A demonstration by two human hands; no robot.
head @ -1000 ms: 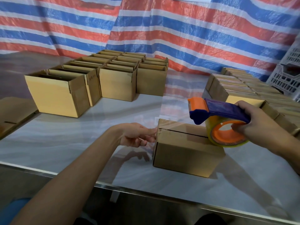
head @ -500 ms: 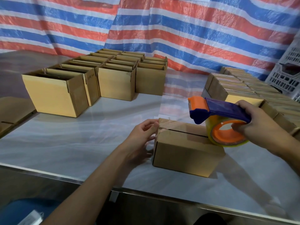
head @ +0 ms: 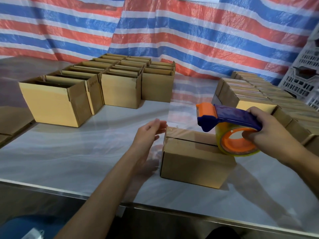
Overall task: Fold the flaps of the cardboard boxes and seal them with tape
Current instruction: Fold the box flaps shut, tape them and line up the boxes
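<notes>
Left hand (head: 148, 133) open; right hand (head: 266, 129) grips tape dispenser (head: 231, 116).

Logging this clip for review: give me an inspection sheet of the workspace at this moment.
Surface: glossy pale table, reflecting the tarp.
Job's things: one box, flaps folded, near the front edge; dispenser with its tape roll on the box's right end; open boxes at far left; closed boxes at right.
Clutter: flat cardboard at the left edge.
Grippers: left hand open, blurred, at the box's left end; right hand grips the dispenser.
Cables: nothing seen.
Surroundings: striped tarp behind; white crate at far right.
</notes>
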